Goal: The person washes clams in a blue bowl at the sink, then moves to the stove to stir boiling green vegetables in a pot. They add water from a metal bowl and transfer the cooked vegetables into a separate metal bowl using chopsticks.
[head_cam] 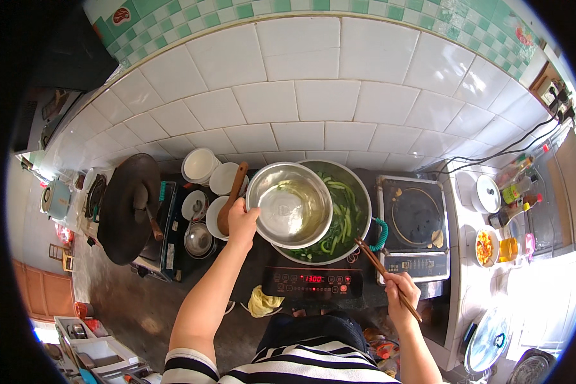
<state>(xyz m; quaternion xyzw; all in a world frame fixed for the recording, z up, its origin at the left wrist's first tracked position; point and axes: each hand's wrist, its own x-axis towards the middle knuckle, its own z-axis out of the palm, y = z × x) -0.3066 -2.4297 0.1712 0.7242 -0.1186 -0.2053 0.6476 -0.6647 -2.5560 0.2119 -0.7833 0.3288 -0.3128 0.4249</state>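
Note:
My left hand [244, 222] grips the rim of a stainless steel basin [290, 206], which has a little liquid and some green bits in its bottom. The basin is over the left part of a wide metal pot [368, 211] and hides that side of it. Leafy green vegetables [342, 211] lie in liquid in the pot. My right hand [401, 296] holds a pair of wooden chopsticks [379, 265], their tips by the pot's right front rim. Under the pot is an induction cooker [312, 283] with a lit red display.
White bowls [200, 164] and a wooden spoon [230, 206] are left of the basin. Further left, a black wok [125, 211] leans over a gas stove [165, 240]. A second cooker [413, 216], bottles [506, 216] and a bowl of chopped red food [486, 246] are right. A yellow cloth [263, 301] hangs at the front edge.

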